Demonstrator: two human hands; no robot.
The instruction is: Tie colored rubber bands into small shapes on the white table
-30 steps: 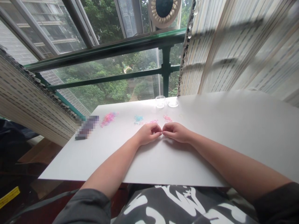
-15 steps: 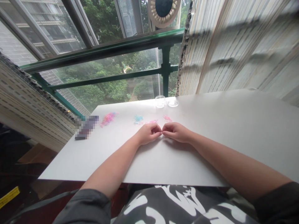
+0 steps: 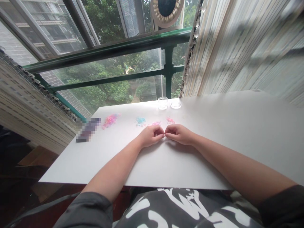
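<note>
My left hand (image 3: 152,136) and my right hand (image 3: 178,133) meet fingertip to fingertip over the white table (image 3: 161,167). Both are closed in a pinch; anything between the fingertips is too small to make out. Just beyond my left hand lies a small group of pink-purple loops (image 3: 155,123), partly covered by it. Past my right hand is a little group of pink-red loops (image 3: 170,120). Thin teal loops (image 3: 140,120) lie to the left of these. Farther left sits a larger mixed heap of pink, yellow and purple loops (image 3: 110,121).
A clear round container (image 3: 162,103) stands at the table's far edge, with a clear shallow lid or dish (image 3: 176,105) beside it. A blurred-out dark object (image 3: 88,129) lies at the left edge. Behind are a green railing (image 3: 106,52) and curtains (image 3: 223,47).
The curtains on both sides have shifted, the right one a little to the right at its edge. My hands and the loops look the same.
</note>
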